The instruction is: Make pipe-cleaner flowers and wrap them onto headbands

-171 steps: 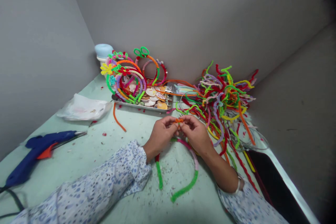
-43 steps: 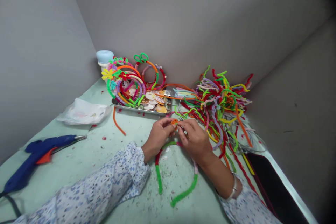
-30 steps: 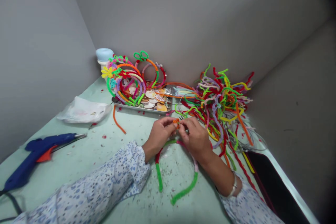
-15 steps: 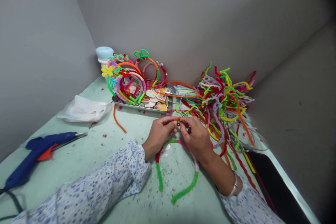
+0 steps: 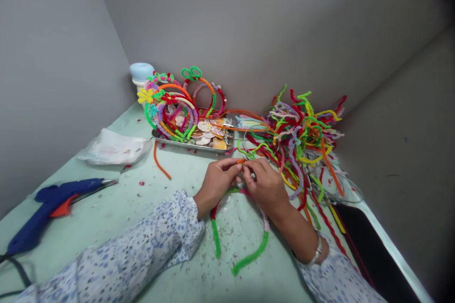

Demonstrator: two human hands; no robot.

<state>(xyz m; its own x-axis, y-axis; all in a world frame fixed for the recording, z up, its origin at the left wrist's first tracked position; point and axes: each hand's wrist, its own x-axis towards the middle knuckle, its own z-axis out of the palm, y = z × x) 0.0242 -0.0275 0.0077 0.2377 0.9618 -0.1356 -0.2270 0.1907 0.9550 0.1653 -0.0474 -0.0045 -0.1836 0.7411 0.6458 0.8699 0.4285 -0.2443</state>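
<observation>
Two hands meet mid-worktop: left hand [image 5: 216, 183] and right hand [image 5: 265, 184] both pinch a small orange piece [image 5: 241, 162], probably pipe cleaner, above the fuzzy headband [image 5: 237, 234]. A pipe-cleaner pile [image 5: 302, 132] lies right, a glue gun [image 5: 50, 203] near left.

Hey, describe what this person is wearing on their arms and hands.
Both arms wear loose long sleeves of pale fabric sprinkled with small blue and grey floral specks. The left sleeve ends in a gathered cuff near the wrist; the right sleeve is pushed further up the forearm. A silvery bracelet or watch band circles the right wrist. The left hand and right hand are bare.
</observation>
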